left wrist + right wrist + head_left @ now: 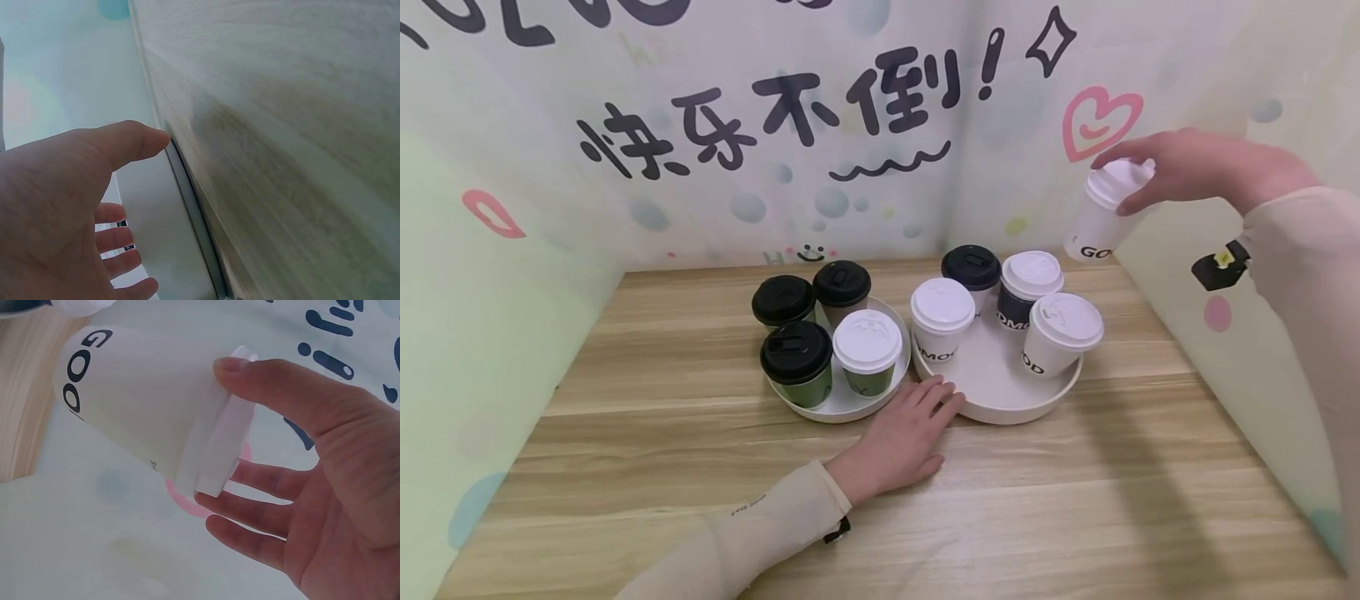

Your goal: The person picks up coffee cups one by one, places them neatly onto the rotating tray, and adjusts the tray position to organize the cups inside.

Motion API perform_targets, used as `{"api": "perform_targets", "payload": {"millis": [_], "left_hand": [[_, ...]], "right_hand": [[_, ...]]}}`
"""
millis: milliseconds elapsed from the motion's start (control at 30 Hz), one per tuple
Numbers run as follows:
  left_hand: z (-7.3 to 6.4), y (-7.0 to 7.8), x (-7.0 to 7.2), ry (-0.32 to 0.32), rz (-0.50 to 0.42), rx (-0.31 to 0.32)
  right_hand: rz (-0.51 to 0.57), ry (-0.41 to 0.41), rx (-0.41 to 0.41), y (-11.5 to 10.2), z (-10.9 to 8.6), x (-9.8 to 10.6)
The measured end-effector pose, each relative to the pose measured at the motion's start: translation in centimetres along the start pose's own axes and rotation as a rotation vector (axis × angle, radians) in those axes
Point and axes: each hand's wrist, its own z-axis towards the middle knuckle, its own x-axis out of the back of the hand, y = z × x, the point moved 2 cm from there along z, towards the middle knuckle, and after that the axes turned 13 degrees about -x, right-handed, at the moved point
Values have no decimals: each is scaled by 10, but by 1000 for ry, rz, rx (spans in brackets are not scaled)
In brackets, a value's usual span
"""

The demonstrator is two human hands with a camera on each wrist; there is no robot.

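Note:
My right hand (1213, 171) holds a white paper cup (1093, 229) by its white lid (219, 437), up in the air at the back right. Thumb and fingers pinch the lid from opposite sides; the cup is slightly tilted. My left hand (898, 442) lies low with its fingers extended, fingertips at the front left rim of the right-hand round tray (1007, 414). On this tray stand a black-lidded cup (972, 267), a dark cup with a white lid (1032, 279) and two white cups, one left (942, 312), one right (1060, 337).
Beside it, a second round tray (891, 321) carries several cups: a green cup with a white lid (868, 350) and black-lidded ones, such as the front one (797, 358). Printed cloth walls (880, 192) stand at the back and sides of the wooden table (662, 400).

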Motion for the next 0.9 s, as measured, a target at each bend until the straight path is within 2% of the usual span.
{"api": "perform_targets", "payload": {"millis": [333,733,900], "left_hand": [[0,1,1,-4,-7,0],[0,2,0,13,7,-6],[0,3,0,8,7,-4]], "right_hand": [[11,13,44,-16,-17,5],[10,75,132,-55,-45,7],[-3,91,145,-71,-54,6]]}}
